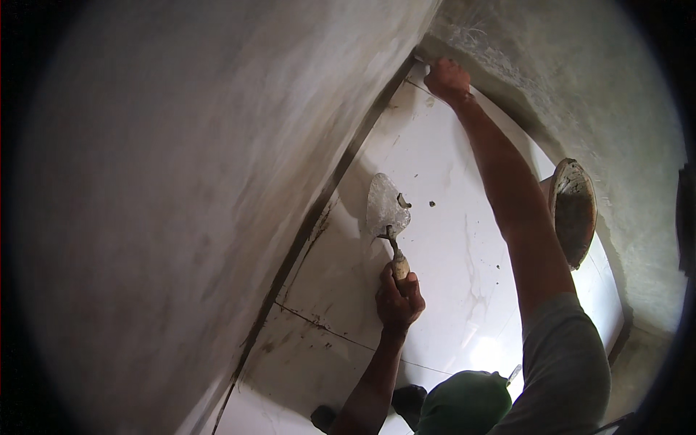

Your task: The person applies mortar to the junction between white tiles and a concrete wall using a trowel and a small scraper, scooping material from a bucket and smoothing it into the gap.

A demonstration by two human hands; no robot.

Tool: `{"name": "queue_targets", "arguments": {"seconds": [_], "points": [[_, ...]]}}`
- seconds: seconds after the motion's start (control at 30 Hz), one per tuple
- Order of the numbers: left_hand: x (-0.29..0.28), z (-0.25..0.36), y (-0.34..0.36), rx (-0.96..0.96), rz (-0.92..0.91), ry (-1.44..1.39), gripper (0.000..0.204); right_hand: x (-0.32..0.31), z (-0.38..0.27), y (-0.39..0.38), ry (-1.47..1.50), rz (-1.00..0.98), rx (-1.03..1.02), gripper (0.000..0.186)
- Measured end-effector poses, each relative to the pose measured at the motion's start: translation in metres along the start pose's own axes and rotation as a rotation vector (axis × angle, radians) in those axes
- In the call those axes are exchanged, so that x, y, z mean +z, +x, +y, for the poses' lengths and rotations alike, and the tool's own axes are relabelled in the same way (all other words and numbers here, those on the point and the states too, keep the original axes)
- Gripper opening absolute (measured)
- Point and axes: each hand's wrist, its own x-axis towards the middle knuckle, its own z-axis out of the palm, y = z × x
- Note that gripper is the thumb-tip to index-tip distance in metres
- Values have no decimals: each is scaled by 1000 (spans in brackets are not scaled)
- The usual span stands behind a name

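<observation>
My left hand (pixel 400 297) is wrapped round the handle of a trowel (pixel 386 206), its blade held over the white floor tiles (pixel 449 254). A small dark lump of mortar (pixel 403 201) sits at the blade's right edge. At the far corner, where the two walls meet the floor, my right hand (pixel 447 78) is closed, its knuckles up. Something small and pale (pixel 423 69) shows beside its fingers, too small to name.
Plastered walls rise on the left (pixel 181 181) and right (pixel 616 94). A dark gap (pixel 326 192) runs along the left wall's foot. A mortar-stained bucket (pixel 574 210) stands by the right wall. Crumbs (pixel 432 204) dot the tiles. A rounded green shape (pixel 467 402) is at the bottom.
</observation>
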Motion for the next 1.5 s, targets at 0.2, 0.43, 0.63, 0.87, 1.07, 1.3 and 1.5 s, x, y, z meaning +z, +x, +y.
{"name": "queue_targets", "arguments": {"seconds": [0.2, 0.43, 0.63, 0.87, 1.07, 1.3, 1.5], "points": [[2, -1, -2, 6, 18, 81, 52, 6, -18, -53, 13, -36, -103, 35], [6, 0, 4, 6, 9, -122, 46, 21, -41, -131, 61, 78, -262, 33], [-68, -15, -46, -234, -87, -243, 43, -5, -90, -192, 77, -100, -292, 35], [-288, -26, -140, 47, -407, 244, 45, -15, -127, -280, 87, -95, -365, 33], [-433, 30, -209, -220, -419, 289, 36, -43, -172, -359, 221, -237, -461, 40], [-467, 39, -330, -513, -184, 332, 28, -17, -192, -418, 367, -62, -592, 38], [-460, 42, -346, -755, 34, 202, 28, -28, -234, -487, 419, -247, -617, 34]]}}
